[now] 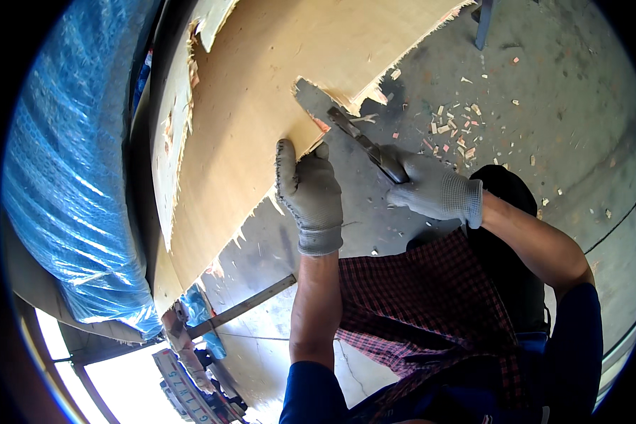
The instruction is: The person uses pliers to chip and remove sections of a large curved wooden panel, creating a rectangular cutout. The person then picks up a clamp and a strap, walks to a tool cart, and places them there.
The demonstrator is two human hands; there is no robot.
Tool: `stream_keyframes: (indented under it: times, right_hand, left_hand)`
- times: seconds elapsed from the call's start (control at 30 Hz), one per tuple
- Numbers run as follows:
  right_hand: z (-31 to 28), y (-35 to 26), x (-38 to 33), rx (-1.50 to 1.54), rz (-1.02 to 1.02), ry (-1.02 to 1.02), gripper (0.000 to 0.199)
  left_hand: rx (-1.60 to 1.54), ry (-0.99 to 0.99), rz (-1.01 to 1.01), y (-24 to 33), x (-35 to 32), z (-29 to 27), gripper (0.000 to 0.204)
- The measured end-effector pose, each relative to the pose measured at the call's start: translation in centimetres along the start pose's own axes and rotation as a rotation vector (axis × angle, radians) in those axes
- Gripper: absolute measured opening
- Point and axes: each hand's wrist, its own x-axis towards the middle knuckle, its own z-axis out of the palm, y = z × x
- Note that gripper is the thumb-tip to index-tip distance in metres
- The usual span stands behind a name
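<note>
Plywood sheet (240, 134), notched and splintered along its edges, is filling the upper middle of our view, just right of a bundle in blue plastic wrap (63, 169). Judging by its breadth, we are dealing with something stiff and rather awkward, probably dry more than slippery, whose frayed fringe is likely to be shedding slivers; we are better off taking hold where the wood is sound. Our gloved left hand (311, 191) is closing its grip on the sheet's near edge beside the notch, the thumb lying on top, the fingers mostly hiding beneath. Farther right, a dark metal hand tool (365, 146), its exact kind unclear, is pointing toward the notch; we cannot tell whether it is touching the wood. Our gloved right hand's (431, 182) grip is wrapping around its handle, and beyond, wood chips (443, 129) are lying scattered over the grey floor (572, 99).
</note>
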Motion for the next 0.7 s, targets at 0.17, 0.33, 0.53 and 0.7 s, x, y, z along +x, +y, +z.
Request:
stream_keyframes:
  times: [0.17,0.33,0.53,0.7]
  right_hand:
    - [-2.4,-5.3,0.8,0.113,0.222,-0.094,0.033]
    - [-2.0,-4.4,2.7,-0.005,0.09,-0.026,0.027]
    - [-1.7,-6.8,4.2,-0.006,0.161,-0.028,0.021]
    - [-0.2,-4.0,4.8,-0.119,0.136,0.134,0.025]
  left_hand:
    - [-0.003,-0.03,0.002,0.1,-0.2,-0.7,0.032]
    - [0.066,-0.064,-0.008,0.3,0.0,-0.7,0.032]
    - [0.074,0.018,-0.032,0.8,-0.4,0.3,0.026]
    - [0.12,0.002,-0.037,0.8,-0.5,0.4,0.026]
